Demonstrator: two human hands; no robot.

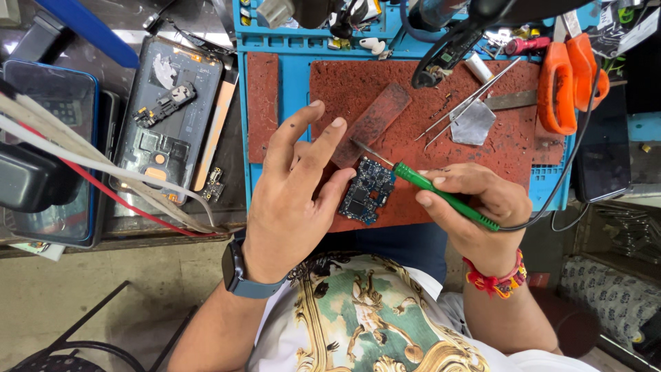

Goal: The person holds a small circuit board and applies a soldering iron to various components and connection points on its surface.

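Left hand (292,189) holds a small blue circuit board (367,191) at its left edge, thumb against it, index and middle fingers extended upward and spread. Right hand (471,200) is closed in a pen grip around a green-handled soldering iron (441,196). Iron's long axis runs lower right to upper left; its metal tip points up-left, just above the board's upper edge. Board sits over the worn red mat (420,138) on the blue work tray (296,89). Right wrist is bent inward; a cable trails from the handle.
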